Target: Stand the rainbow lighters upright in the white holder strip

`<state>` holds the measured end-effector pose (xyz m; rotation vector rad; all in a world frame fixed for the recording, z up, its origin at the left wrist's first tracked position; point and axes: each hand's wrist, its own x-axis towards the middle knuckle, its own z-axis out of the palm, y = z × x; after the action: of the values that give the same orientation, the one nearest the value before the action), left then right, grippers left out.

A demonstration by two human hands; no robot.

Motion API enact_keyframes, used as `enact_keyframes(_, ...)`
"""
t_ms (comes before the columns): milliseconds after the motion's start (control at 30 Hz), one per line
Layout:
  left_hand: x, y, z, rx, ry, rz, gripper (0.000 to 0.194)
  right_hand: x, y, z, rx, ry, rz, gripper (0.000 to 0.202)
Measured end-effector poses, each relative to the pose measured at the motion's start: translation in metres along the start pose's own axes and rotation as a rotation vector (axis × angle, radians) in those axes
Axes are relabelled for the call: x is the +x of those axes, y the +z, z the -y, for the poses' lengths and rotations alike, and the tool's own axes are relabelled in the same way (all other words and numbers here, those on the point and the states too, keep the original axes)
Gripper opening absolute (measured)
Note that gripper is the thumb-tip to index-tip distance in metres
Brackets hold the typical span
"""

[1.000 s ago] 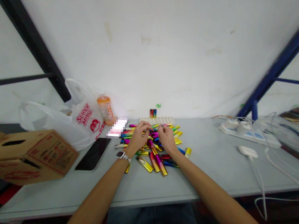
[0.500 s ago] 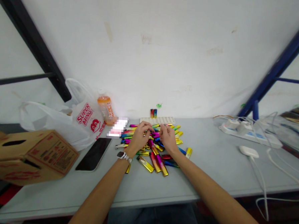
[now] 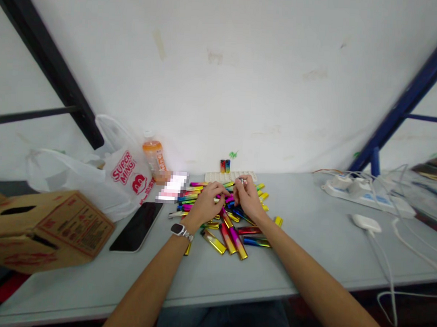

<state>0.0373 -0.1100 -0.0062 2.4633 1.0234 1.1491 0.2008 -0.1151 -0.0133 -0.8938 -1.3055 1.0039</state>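
Observation:
A pile of shiny lighters in yellow, red, magenta and blue lies loosely on the grey table. My left hand, with a watch on its wrist, bends over the pile's left side; its fingers are curled together, and what they grip is hidden. At the pile's back right, my right hand is closed around a lighter whose metal top shows above the fingers. Behind both hands is a white tray with a grid of holes. Two lighters stand upright side by side in it.
To the left are a cardboard box, a black phone, a white plastic bag and an orange drink bottle. On the right lie a power strip, a white charger and loose cables. A wall stands behind.
My right hand has lifted slightly and turned, and a lighter's metal top now shows in it. My left hand has shifted slightly right, its fingers lower over the pile.

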Motion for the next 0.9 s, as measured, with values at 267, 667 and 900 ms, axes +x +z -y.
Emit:
enact_keyframes(267, -0.001, 0.003, 0.003, 0.026, -0.013, 0.041, 0.021, 0.070, -0.041, 0.003, -0.513, -0.232, -0.054, 0.027)
enact_keyframes(667, -0.002, 0.004, 0.003, 0.055, 0.006, 0.074, 0.015, 0.143, -0.052, -0.028, -0.725, -0.337, 0.117, 0.012)
enact_keyframes(900, -0.001, 0.003, 0.003, 0.093, -0.027, 0.163, 0.008, 0.162, -0.055, -0.028, -0.831, -0.278, 0.177, 0.007)
